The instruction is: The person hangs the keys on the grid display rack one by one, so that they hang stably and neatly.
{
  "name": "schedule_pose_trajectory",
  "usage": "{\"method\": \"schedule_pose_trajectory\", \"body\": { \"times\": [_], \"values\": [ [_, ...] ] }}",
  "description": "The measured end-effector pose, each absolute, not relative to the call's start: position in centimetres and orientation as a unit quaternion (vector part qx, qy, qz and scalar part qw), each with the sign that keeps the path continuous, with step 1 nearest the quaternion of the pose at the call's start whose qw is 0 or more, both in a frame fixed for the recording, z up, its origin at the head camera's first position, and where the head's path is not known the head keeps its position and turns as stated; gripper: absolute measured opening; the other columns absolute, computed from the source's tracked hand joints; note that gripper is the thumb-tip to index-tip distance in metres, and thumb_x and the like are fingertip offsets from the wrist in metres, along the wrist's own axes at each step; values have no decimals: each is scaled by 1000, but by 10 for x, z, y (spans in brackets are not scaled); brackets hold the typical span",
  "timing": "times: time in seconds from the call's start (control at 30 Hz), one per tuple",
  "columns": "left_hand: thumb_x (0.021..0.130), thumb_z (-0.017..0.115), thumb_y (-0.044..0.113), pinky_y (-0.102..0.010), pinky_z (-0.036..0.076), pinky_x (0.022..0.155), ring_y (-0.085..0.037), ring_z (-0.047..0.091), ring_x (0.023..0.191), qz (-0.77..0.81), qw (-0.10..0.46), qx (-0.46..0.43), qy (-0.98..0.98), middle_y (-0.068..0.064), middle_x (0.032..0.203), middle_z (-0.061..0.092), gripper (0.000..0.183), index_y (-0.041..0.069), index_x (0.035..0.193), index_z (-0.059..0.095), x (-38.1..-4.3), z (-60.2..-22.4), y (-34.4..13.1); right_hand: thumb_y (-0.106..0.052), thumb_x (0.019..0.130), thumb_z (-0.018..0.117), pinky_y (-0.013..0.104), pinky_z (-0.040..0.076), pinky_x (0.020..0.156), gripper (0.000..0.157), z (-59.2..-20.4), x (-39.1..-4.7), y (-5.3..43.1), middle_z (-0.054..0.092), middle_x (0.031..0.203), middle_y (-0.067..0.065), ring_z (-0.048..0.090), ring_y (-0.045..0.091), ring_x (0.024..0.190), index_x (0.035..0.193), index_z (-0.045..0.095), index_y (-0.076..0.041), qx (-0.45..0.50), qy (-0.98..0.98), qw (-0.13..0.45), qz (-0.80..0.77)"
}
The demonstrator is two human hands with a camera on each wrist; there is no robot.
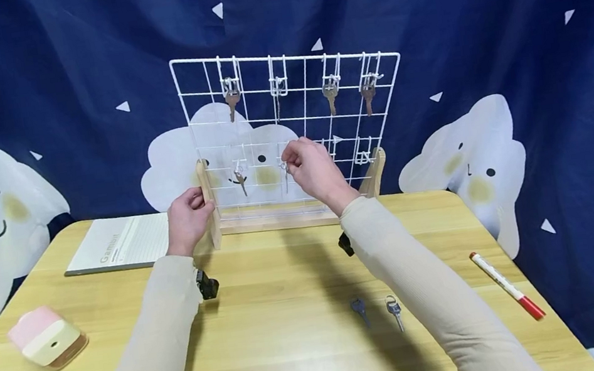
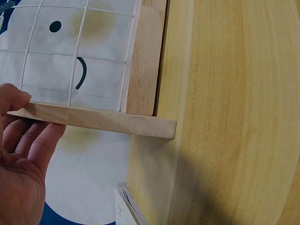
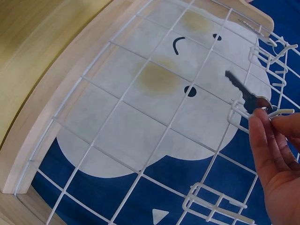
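Note:
A white wire grid rack [image 1: 285, 58] stands in a wooden base at the back of the table. My left hand [image 1: 188, 220] grips its left wooden post [image 2: 117, 123] between thumb and fingers. At a lower-row hook [image 3: 236, 115], my right hand [image 1: 317, 168] pinches the head of a key [image 3: 247, 96]; whether its ring is over the hook is hidden by the fingertips. Several keys, such as one at the upper right [image 1: 368, 94], hang along the top row. Another key [image 1: 240, 179] hangs left of my right hand. A lower-right hook [image 1: 364, 156] holds no key.
Two loose keys, one dark [image 1: 358, 307] and one with a ring [image 1: 394, 308], lie on the table [image 1: 273, 341] beside my right forearm. A red-capped marker [image 1: 504, 283] lies at right. On the left are a notebook [image 1: 127, 238] and a pink-and-cream box [image 1: 50, 334].

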State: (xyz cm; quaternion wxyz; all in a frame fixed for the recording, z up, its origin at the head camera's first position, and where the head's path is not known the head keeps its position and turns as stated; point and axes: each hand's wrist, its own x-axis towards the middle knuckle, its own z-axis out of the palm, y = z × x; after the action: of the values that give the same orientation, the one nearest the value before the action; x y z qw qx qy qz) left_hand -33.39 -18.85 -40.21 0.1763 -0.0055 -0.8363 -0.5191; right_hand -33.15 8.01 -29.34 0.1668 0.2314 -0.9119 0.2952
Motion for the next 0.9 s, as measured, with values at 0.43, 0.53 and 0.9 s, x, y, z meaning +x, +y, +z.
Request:
{"method": "schedule_pose_trajectory", "body": {
  "times": [0.43,0.53,0.9],
  "values": [
    [90,61,4,-38,50,98,-29,62,113,-511,185,-2,-839,-19,117,66,33,-5,122,64,-333,-399,-185,1,91,62,24,53,75,13,-299,-316,96,59,99,6,63,17,86,103,66,-1,262,-906,176,283],
    [90,61,4,-37,50,97,-29,62,112,-516,184,-2,-837,-20,117,65,34,-6,122,64,-334,-400,-185,-1,91,63,24,53,75,13,-300,-309,103,59,101,5,63,16,86,104,66,-3,262,-907,176,279],
    [91,61,4,-36,49,98,-30,61,115,-530,171,4,-831,-22,120,63,36,-7,126,61,-335,-400,-185,-4,90,65,29,54,76,6,-306,-287,130,61,94,4,63,17,85,96,66,-4,264,-909,161,280]
  ]
}}
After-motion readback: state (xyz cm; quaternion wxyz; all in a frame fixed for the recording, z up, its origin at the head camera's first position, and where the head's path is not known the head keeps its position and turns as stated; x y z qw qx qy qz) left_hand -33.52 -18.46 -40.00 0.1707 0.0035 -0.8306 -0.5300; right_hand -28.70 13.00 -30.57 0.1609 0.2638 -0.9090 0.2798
